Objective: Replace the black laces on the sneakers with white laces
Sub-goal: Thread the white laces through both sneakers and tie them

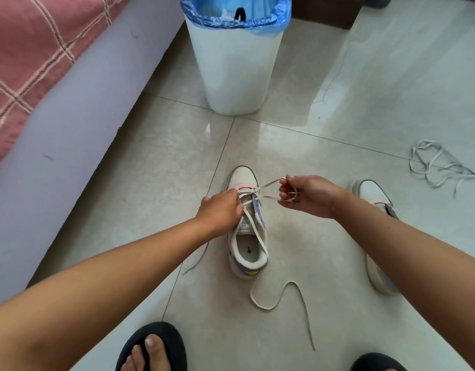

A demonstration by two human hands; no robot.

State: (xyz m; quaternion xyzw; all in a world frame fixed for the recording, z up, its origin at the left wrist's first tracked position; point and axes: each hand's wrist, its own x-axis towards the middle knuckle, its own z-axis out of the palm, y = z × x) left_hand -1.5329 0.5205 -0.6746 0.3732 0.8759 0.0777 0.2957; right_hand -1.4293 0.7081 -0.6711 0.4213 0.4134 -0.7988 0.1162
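You are steadying the sneaker on the floor by gripping its eyelet area with your left hand, while your right hand is pinching a loop of white lace sideways, drawing slack through.

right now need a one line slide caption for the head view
Left hand steadies a sneaker while right hand pulls a white lace through.

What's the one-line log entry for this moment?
left hand: holds sneaker | right hand: pinches white lace | second sneaker: unlaced | spare lace: floor
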